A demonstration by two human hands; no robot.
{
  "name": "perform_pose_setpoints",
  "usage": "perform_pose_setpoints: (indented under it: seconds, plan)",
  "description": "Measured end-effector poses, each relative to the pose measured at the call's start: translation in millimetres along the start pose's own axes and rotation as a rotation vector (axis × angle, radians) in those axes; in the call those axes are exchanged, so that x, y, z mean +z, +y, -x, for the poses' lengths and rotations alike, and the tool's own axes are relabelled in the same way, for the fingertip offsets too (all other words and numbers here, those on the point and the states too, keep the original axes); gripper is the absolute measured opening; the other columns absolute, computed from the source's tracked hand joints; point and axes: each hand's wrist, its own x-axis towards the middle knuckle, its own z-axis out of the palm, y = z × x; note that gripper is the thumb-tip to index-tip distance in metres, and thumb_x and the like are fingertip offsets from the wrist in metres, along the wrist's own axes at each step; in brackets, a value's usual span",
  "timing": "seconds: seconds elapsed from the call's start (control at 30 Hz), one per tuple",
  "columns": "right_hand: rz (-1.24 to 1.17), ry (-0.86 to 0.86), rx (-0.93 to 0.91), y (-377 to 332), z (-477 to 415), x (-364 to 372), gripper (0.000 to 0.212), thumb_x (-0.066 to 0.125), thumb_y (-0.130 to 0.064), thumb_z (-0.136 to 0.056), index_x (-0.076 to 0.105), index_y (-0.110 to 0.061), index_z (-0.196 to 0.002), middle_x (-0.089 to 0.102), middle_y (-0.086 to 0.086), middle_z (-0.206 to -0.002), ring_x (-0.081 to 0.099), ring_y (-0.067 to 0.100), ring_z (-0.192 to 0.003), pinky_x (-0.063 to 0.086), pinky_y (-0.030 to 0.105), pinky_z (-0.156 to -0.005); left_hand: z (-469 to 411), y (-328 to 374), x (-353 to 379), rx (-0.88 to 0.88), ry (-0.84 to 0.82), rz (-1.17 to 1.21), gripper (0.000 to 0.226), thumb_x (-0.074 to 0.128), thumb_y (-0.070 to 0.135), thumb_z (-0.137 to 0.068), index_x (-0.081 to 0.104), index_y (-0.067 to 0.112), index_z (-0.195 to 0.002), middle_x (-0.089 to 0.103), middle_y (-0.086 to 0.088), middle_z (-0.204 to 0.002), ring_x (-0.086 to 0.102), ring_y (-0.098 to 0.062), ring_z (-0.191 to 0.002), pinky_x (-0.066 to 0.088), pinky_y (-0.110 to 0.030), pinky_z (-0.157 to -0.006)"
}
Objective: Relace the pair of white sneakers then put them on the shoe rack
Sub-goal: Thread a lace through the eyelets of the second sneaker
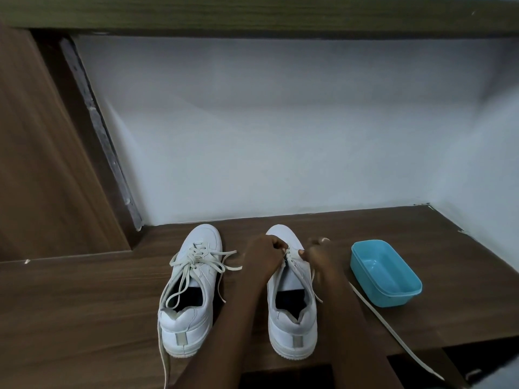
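Two white sneakers stand side by side on a brown wooden shelf (407, 228), toes towards the wall. The left sneaker (188, 293) is loosely laced, its lace ends trailing over the sides and off the front edge. Over the front eyelets of the right sneaker (292, 313), my left hand (264, 255) has its fingers curled around the white lace (393, 329). My right hand (317, 251), slightly blurred, pinches the lace on the shoe's other side. One long lace end runs right and hangs off the shelf's front edge.
A light blue plastic tub (386, 272) with nothing in it sits right of the sneakers. White walls close in the back and right. A wooden panel (42, 164) rises at the left and a dark shelf (252, 15) runs overhead.
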Motion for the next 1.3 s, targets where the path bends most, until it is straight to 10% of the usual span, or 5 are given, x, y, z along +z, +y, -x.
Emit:
perform_pose_setpoints:
  seconds: [0.43, 0.77, 0.97, 1.17, 1.3]
  plan:
    - [0.852, 0.083, -0.22, 2, 4, -21, 0.02, 0.058, -0.029, -0.089, 0.064, -0.019, -0.105, 0.057, 0.006, -0.122, 0.048, 0.031, -0.119, 0.038, 0.048, -0.101, 4, 9, 4, 0.007, -0.024, -0.179, 0.023, 0.057, 0.019, -0.086, 0.074, 0.025, -0.1, 0.067, 0.003, -0.111, 0.058, -0.018, -0.107, 0.042, -0.025, -0.082]
    - [0.453, 0.042, -0.28, -13, 15, -54, 0.027, 0.054, -0.01, -0.088, 0.052, -0.018, -0.062, 0.058, 0.009, -0.085, 0.053, 0.027, -0.089, 0.039, 0.032, -0.075, 2, 28, 24, 0.145, -0.163, 0.078, 0.023, 0.055, 0.048, -0.086, 0.07, 0.04, -0.102, 0.07, 0.013, -0.1, 0.057, -0.007, -0.105, 0.035, -0.049, -0.103]
    - [0.509, 0.267, -0.256, -25, 23, -50, 0.022, 0.048, -0.018, -0.095, 0.061, -0.01, -0.111, 0.053, 0.011, -0.121, 0.048, 0.031, -0.118, 0.041, 0.039, -0.095, -7, 25, 30, 0.007, -0.097, 0.139, 0.03, 0.059, 0.036, -0.087, 0.057, 0.028, -0.058, 0.062, 0.007, -0.071, 0.054, -0.022, -0.075, 0.039, -0.06, -0.096]
    - [-0.045, -0.07, 0.153, -24, 36, -49, 0.041, 0.048, -0.032, -0.098, 0.058, 0.003, -0.079, 0.061, 0.016, -0.075, 0.054, 0.021, -0.061, 0.042, 0.029, -0.057, -2, 31, 26, -0.121, -0.06, 0.224, 0.031, 0.053, 0.046, -0.076, 0.065, 0.018, -0.071, 0.07, -0.001, -0.086, 0.062, -0.023, -0.088, 0.04, -0.052, -0.099]
    - [-0.347, -0.22, 0.245, -23, 37, -35, 0.029, 0.049, -0.033, -0.097, 0.059, -0.009, -0.082, 0.068, 0.015, -0.1, 0.06, 0.03, -0.113, 0.046, 0.033, -0.081, -3, 30, 29, -0.122, -0.095, 0.258, 0.038, 0.046, 0.049, -0.065, 0.068, 0.019, -0.075, 0.071, 0.001, -0.083, 0.062, -0.019, -0.091, 0.039, -0.051, -0.099]
